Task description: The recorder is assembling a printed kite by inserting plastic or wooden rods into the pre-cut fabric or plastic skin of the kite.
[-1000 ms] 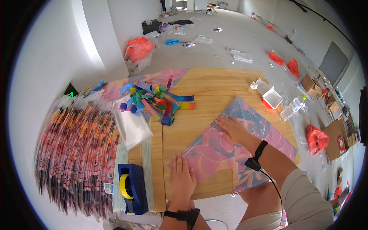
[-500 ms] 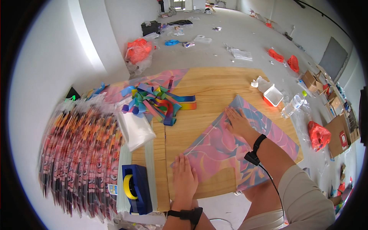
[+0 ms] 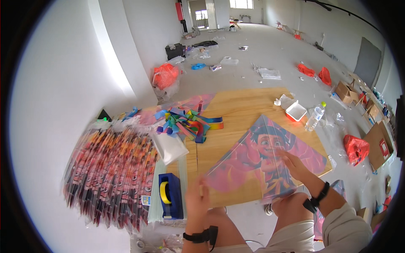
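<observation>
A large triangular kite [image 3: 236, 170] lies spread on the wooden table [image 3: 240, 101], printed in pink and blue with a smiling cartoon figure. Thin straight rods or lines run along its upper left edge and down its middle. My right hand [image 3: 294, 164] is over the kite's right half, beside the figure, its fingers stretched out and nothing in them. Off the kite's left corner, my left hand [image 3: 197, 198] is raised near the table's front edge. It is somewhat blurred; its fingers look extended and hold nothing I can see.
A blue tape dispenser [image 3: 172, 198] with yellow tape stands left, beside pale rods [image 3: 156, 189]. Behind are a clear plastic sheet [image 3: 170, 148], rainbow ribbons [image 3: 185, 123] and many bagged prints [image 3: 112, 173]. A bottle [image 3: 315, 117] and white-red tray [image 3: 296, 111] stand at the right.
Both hands have come off the kite's upper left edge; the right moved toward me and right, the left slightly left. The cartoon figure shows where pink and blue swirls showed. The view tilted up.
</observation>
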{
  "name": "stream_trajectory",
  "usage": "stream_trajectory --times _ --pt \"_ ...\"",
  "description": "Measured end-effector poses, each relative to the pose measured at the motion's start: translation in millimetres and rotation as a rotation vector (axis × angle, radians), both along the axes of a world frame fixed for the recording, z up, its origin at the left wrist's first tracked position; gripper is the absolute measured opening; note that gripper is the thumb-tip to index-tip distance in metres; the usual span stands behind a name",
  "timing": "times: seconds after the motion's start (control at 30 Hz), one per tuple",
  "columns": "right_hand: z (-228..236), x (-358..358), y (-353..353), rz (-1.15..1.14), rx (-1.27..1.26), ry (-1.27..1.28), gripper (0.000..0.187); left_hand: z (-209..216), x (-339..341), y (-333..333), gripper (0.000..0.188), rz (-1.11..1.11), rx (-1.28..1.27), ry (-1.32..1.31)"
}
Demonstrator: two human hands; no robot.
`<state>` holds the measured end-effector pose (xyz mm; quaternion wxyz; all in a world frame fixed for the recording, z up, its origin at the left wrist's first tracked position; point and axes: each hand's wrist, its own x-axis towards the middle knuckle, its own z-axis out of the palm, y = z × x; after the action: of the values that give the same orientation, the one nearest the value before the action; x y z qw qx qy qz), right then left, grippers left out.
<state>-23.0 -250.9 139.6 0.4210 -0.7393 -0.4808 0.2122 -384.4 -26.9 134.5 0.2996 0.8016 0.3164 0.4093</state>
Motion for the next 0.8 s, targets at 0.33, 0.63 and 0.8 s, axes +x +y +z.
stream_trajectory --times 0.33,0.63,0.8 --pt "-93 -110 -220 -0.307 0.043 0.541 0.052 -49 -163 10 0.018 0.442 -0.003 0.14" --pt "-48 -148 -240 -0.437 -0.073 0.083 0.04 -73 -182 50 0.053 0.25 -0.714 -0.037" --pt "-31 -155 -245 -0.524 0.036 0.133 0.037 -41 -177 42 0.05 0.353 -0.603 -0.066"
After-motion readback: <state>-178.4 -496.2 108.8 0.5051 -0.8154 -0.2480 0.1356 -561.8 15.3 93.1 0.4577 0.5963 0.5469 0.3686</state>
